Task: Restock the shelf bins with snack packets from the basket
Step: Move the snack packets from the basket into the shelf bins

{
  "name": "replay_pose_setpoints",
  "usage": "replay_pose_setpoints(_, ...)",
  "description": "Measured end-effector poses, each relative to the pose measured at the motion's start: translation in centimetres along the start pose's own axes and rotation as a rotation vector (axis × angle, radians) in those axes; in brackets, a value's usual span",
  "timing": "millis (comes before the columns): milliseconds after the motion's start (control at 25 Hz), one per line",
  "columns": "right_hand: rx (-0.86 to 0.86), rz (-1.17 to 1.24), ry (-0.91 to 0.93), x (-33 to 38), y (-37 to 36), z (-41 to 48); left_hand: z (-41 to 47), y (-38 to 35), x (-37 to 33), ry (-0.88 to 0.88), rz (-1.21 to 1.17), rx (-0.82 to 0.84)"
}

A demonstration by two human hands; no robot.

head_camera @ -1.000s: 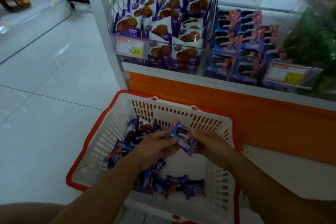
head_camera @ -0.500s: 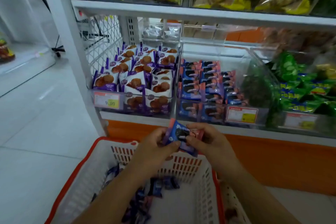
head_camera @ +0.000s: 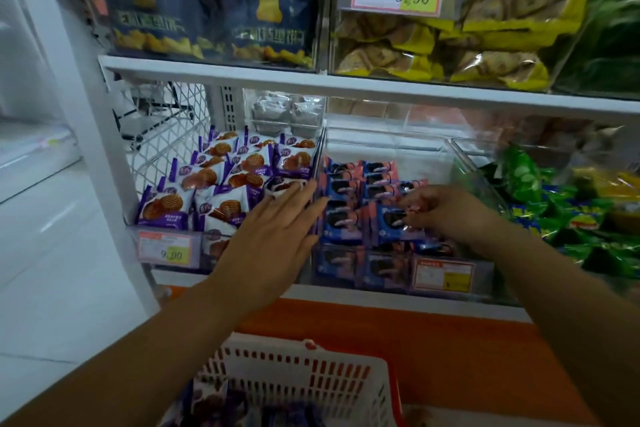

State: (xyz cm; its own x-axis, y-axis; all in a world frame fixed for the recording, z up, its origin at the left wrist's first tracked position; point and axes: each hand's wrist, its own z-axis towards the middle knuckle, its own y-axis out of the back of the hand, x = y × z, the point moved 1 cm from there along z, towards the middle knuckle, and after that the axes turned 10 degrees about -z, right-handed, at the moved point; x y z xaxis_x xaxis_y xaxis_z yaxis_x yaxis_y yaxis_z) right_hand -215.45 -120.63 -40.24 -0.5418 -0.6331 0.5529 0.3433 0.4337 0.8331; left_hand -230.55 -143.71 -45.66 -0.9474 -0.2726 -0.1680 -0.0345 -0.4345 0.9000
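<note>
— Snack packets, where are they right now?

— One blue-and-pink cookie packet [head_camera: 393, 220] is in my right hand [head_camera: 446, 210], fingers pinched on its right edge. It sits at the top of the front rows in the middle clear bin [head_camera: 388, 146], touching the other blue packets [head_camera: 346, 184] already stacked there. More packets lie in the white basket [head_camera: 311, 378] with the red rim, low in front of me, below the shelf.

— And your left grip?

— My left hand [head_camera: 277, 236] is flat and spread wide, holding nothing. Its fingertips [head_camera: 308, 189] lie at the divider between the left bin and the middle bin, over the front packets there.

— What's in the left bin?

— Purple-and-white waffle packets [head_camera: 214, 180], standing in rows, with a price tag [head_camera: 165, 250] on the bin's front. The middle bin carries its own red-framed tag [head_camera: 443, 276] at the front right.

— And to the right?

— Green packets [head_camera: 533, 204] piled in a third clear bin, just beside the middle one.

— Anything above?

— A white shelf board [head_camera: 346, 85] runs across, and on it dark blue bags [head_camera: 214, 10] at left and yellow bags [head_camera: 485, 28] at right, behind clear fronts with price tags reading 9.90. Below the bins an orange panel [head_camera: 450, 350] fronts the shelf unit, with the basket's far wall against it.
</note>
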Motion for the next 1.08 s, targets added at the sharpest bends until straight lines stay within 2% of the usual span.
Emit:
replay_pose_setpoints(200, 0.009, -0.067, -0.021, 0.0, -2.7, 1.9, -0.1, -1.1, 0.7, -0.043, -0.066, -0.076)
replay_pose_setpoints(440, -0.006, -0.188, -0.008, 0.7, -2.4, 1.4, -1.4, -0.8, -0.5, -0.016, -0.131, -0.123)
replay_pose_setpoints(480, -0.077, -0.195, 0.002, 1.1, -2.1, 1.1, -2.1, -0.4, -0.8, -0.021, -0.135, -0.156)
replay_pose_setpoints(560, -0.376, -0.211, 0.112, 2.2, -1.5, -0.7, -3.9, 0.1, -1.2, -0.048, -0.160, -0.215)
replay_pose_setpoints(600, -0.538, -0.197, 0.244, 3.1, -1.8, -2.3, -5.2, 0.1, -1.2, -0.057, -0.182, -0.217)
replay_pose_setpoints(640, -0.630, -0.185, 0.404, 4.2, -2.7, -4.0, -6.8, -0.4, -0.9, -0.067, -0.190, -0.193)
replay_pose_setpoints(680, -0.615, -0.201, 0.547, 5.1, -4.3, -5.7, -8.5, -1.1, -0.4, -0.067, -0.178, -0.137)
replay_pose_setpoints(720, -0.479, -0.250, 0.648, 5.6, -7.0, -7.2, -10.5, -2.3, 0.1, -0.051, -0.164, -0.051)
replay_pose_setpoints(760, -0.253, -0.334, 0.696, 5.3, -10.1, -7.8, -12.4, -3.9, 0.9, -0.013, -0.150, 0.075)
replay_pose_setpoints(800, 0.044, -0.446, 0.668, 4.5, -14.4, -8.7, -14.9, -5.3, 1.4, 0.061, -0.148, 0.247)
replay_pose_setpoints(880, 0.624, -0.598, 0.421, 0.8, -21.9, -10.0, -19.0, -7.8, 2.1, 0.224, -0.183, 0.590)
replay_pose_setpoints(920, 0.846, -0.612, 0.305, -1.4, -25.5, -11.3, -21.2, -9.0, 2.3, 0.277, -0.188, 0.734)
replay_pose_setpoints(1000, 1.069, -0.594, 0.190, -5.6, -31.6, -13.9, -24.8, -11.2, 2.9, 0.304, -0.182, 0.941)
replay_pose_setpoints(1080, 1.090, -0.607, 0.155, -8.4, -36.1, -16.3, -27.5, -13.2, 3.3, 0.275, -0.167, 1.106)
